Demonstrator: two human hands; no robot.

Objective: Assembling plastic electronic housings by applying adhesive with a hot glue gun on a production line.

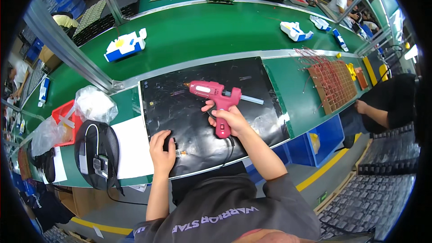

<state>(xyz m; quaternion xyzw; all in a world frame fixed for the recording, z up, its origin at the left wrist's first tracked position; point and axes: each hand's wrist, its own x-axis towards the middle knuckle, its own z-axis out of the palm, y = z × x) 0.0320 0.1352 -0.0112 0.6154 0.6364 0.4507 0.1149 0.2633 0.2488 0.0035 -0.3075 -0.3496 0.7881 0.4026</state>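
Right in front of the person is a long green counter [292, 87]. A big black mat [159, 92] lies on it. Left of the mat is a black mesh bag [111, 137], with white paper [135, 148] between them. A red bin [64, 110] sits just behind the bag. Over the mat is a pink glue gun [221, 103], its tip to the left. The right hand [231, 119] is wrapped around its handle. The left hand [162, 153] is open, down at the mat's near left side. A clear glue stick [253, 99] pokes out of the gun's back. By the left thumb is a small part [181, 153], maybe touching it; it is too tiny to tell.
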